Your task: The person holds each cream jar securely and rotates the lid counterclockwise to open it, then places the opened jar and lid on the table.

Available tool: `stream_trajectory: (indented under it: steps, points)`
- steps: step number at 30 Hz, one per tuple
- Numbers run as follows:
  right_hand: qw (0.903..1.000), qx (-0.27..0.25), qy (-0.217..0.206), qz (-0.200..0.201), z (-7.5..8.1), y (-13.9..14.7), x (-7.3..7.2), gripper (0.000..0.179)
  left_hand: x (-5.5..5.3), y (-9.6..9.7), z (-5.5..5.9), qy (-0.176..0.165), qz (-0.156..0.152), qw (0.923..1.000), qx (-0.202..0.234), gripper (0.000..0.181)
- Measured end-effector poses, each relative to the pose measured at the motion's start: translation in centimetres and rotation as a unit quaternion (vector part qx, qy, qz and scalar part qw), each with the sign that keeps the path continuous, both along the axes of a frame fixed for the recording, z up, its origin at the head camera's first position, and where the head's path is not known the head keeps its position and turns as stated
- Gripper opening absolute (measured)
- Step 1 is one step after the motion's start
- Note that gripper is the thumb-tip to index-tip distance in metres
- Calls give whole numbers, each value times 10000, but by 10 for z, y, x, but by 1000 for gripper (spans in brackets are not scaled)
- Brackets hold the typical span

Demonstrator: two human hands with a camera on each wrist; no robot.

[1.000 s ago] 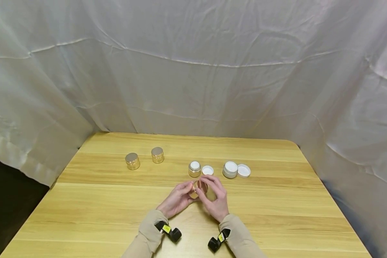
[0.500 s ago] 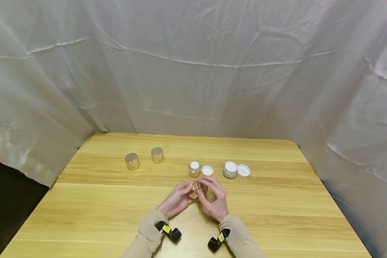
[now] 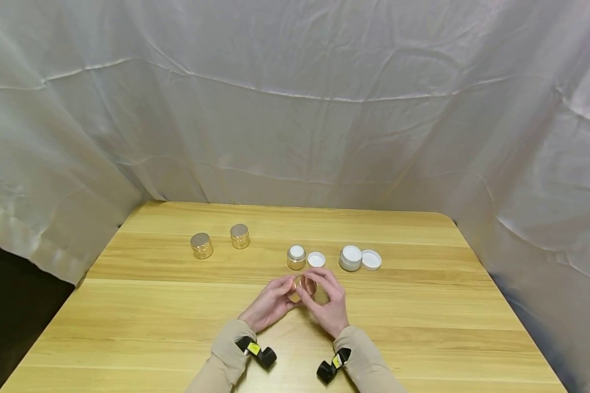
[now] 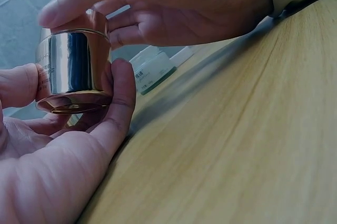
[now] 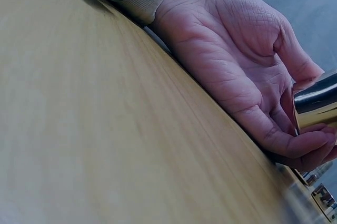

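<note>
A shiny rose-gold cosmetic jar (image 4: 79,66) is held between both hands close to the front middle of the table. My left hand (image 3: 269,307) grips its body from below, thumb on one side and fingers on the other. With thumb and fingertips, my right hand (image 3: 328,307) pinches the gold lid (image 4: 96,21), which sits on the jar. In the right wrist view, the left palm shows behind the jar's base, and the jar (image 3: 297,292) is tilted toward the right hand in the head view.
Behind the hands stand an uncovered gold jar (image 3: 296,262) with its white-lined lid (image 3: 317,260), and a pale jar (image 3: 350,258) beside its upturned lid (image 3: 371,260). Two lidded gold jars (image 3: 202,246) are at the back left. A grey curtain (image 3: 295,109) encloses the wooden table (image 3: 423,327).
My right thumb has shifted slightly to the left on the lid. The left hand and the jars on the table have stayed in place.
</note>
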State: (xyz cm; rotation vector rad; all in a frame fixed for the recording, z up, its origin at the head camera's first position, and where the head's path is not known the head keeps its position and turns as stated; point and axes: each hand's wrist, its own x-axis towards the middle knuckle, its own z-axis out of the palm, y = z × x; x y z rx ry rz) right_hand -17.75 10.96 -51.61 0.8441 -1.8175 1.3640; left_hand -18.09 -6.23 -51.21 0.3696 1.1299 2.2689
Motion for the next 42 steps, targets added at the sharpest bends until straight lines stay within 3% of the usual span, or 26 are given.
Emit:
stream_trajectory:
  steps: [5, 14, 24, 32, 38, 42]
  points:
    - [9994, 54, 92, 316, -2, 2, -1, 40, 0, 0, 0, -36, 14, 10000, 35, 43]
    - [9998, -115, 6, -167, -6, 2, -2, 40, 0, 0, 1, -102, 5, 9998, -154, 59]
    - [9999, 3, 75, 135, -6, 3, -2, 41, 1, 0, 1, -73, 33, 10000, -44, 42]
    - [10000, -59, 52, -47, -1, 2, 0, 36, 0, -1, 1, -112, 41, 9999, -123, 60]
    - [9999, -14, -52, -152, -4, 2, 0, 42, 0, -1, 1, -79, 44, 9999, -82, 55]
    - [10000, 27, 31, -10, -4, 2, -2, 41, 1, -1, 1, -71, 21, 10000, -7, 47]
